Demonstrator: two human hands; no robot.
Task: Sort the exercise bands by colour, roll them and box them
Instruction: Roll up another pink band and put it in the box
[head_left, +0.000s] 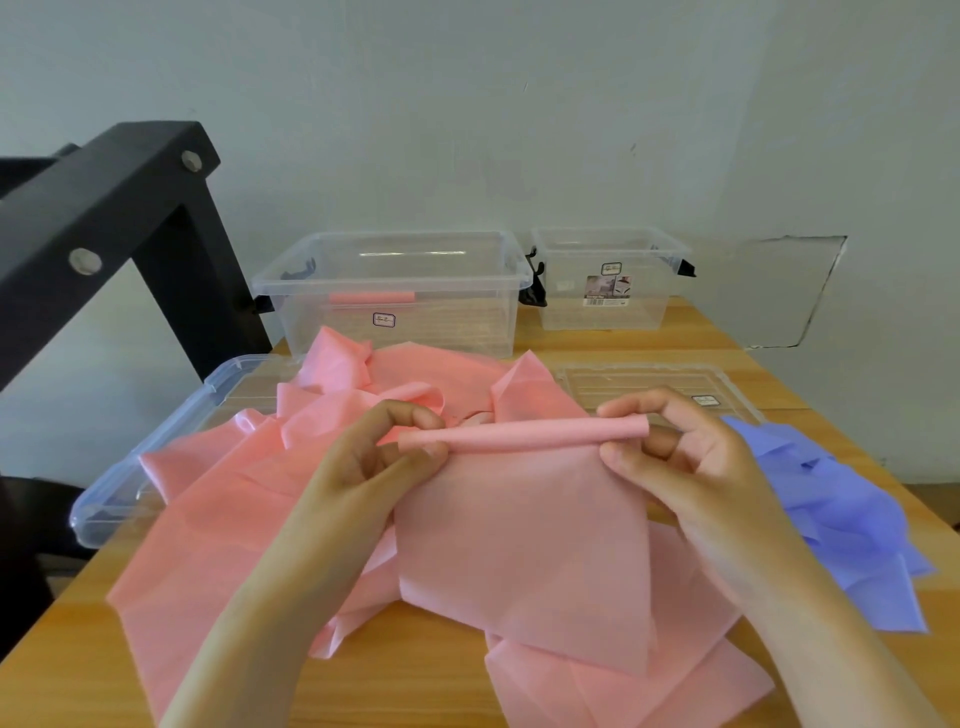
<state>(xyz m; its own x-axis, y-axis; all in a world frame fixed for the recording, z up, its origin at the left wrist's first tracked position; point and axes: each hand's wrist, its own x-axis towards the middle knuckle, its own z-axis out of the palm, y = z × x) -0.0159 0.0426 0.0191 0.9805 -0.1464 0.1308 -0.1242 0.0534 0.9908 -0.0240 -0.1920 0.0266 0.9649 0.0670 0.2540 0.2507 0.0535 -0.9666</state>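
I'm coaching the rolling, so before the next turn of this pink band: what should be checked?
1. Both ends held: left hand and right hand pinch the pink roll: ok.
2. Roll straight: ok.
3. Unrolled tail free of the loose pink bands beneath: cannot tell.
4. Large box open, one rolled pink band inside: ok.
5. Purple bands in their own pile at the right: ok.

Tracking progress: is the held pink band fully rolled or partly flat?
Partly rolled: left hand and right hand pinch the pink band at its thin roll; the rest hangs flat.
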